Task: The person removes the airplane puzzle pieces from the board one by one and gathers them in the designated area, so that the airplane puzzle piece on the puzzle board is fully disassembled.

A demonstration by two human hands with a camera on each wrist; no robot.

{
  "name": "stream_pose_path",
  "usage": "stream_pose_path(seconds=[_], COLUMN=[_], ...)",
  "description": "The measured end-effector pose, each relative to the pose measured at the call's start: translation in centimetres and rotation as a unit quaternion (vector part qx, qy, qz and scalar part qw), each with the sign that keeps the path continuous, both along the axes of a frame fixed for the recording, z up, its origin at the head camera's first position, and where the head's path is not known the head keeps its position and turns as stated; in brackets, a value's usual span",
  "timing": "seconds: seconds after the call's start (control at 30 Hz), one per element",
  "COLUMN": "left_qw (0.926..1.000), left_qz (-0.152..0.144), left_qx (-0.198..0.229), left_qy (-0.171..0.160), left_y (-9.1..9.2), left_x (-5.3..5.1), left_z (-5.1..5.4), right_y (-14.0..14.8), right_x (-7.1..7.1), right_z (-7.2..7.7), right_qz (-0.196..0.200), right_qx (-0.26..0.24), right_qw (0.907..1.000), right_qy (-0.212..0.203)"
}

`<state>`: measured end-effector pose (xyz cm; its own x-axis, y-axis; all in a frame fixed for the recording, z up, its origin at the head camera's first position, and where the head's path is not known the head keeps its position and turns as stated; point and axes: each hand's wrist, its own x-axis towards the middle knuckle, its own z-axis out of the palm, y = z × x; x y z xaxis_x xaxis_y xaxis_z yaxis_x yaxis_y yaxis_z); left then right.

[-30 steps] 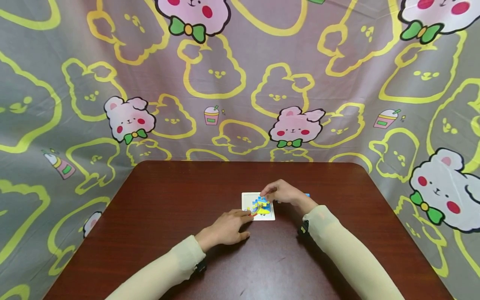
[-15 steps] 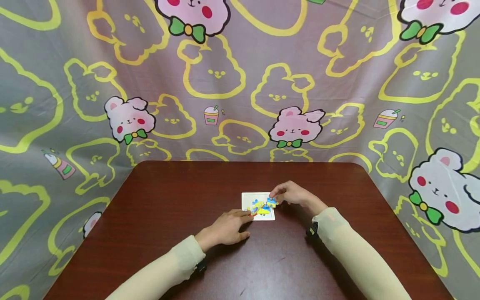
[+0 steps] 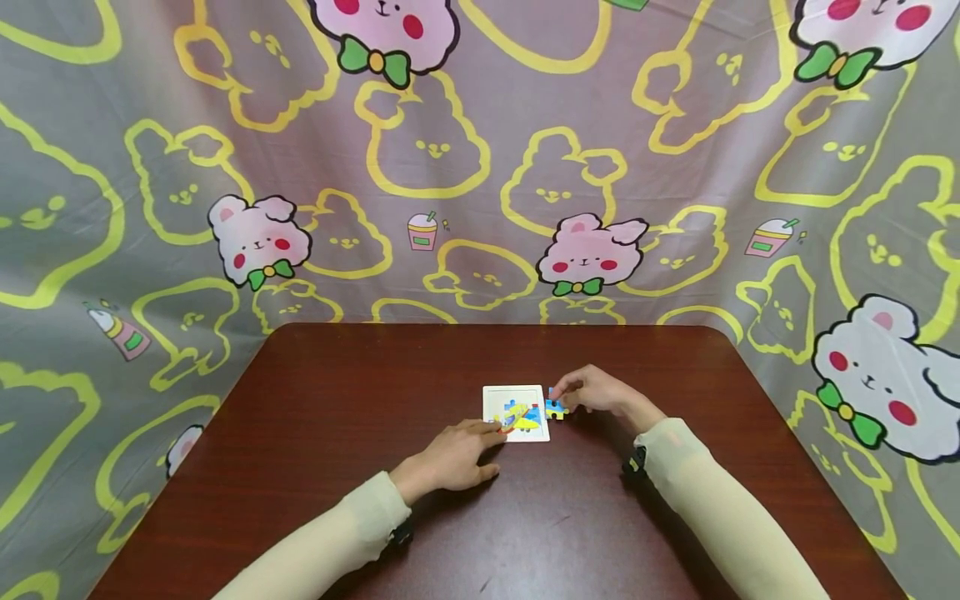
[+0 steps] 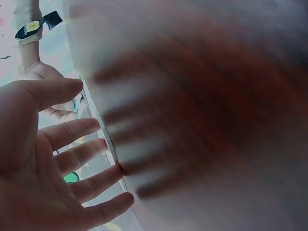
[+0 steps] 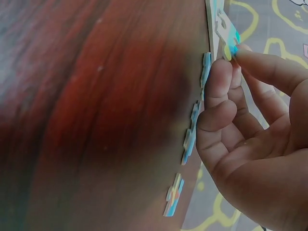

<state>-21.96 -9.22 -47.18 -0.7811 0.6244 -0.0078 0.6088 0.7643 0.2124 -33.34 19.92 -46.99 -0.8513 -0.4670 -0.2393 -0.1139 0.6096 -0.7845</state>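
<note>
A white puzzle board [image 3: 495,400] with blue and yellow pieces showing a plane lies on the table. My left hand [image 3: 459,456] rests with its fingers on the board's lower left edge; in the left wrist view the left hand [image 4: 57,159] has its fingers spread and nearly straight. Just right of the board, my right hand [image 3: 603,393] pinches a blue and yellow puzzle piece [image 3: 556,410]. The right wrist view shows the right hand [image 5: 255,115] with this piece [image 5: 227,36] between thumb and fingertip, tilted up off the table.
Several loose puzzle pieces [image 5: 190,137] lie on the table beneath and beside the right hand in the right wrist view; the head view mostly hides them. The brown table [image 3: 360,375] backs onto a patterned curtain [image 3: 480,167].
My right hand has moved right, off the board, carrying the blue and yellow piece away from the upper part of the picture. The left hand has stayed in place.
</note>
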Motion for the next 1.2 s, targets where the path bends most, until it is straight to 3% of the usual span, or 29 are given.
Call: stream_pose_path(seconds=[0.33, 1.2], left_qw=[1.0, 1.0], left_qz=[0.0, -0.003], left_qx=[-0.003, 0.007], left_qy=[-0.003, -0.001], left_y=[0.03, -0.01], left_x=[0.1, 0.11], left_z=[-0.11, 0.13], right_y=[0.52, 0.23], right_x=[0.21, 0.57], right_z=[-0.55, 0.05], right_qz=[0.005, 0.0], right_qx=[0.011, 0.028], right_qw=[0.9999, 0.9994], right_qy=[0.006, 0.022])
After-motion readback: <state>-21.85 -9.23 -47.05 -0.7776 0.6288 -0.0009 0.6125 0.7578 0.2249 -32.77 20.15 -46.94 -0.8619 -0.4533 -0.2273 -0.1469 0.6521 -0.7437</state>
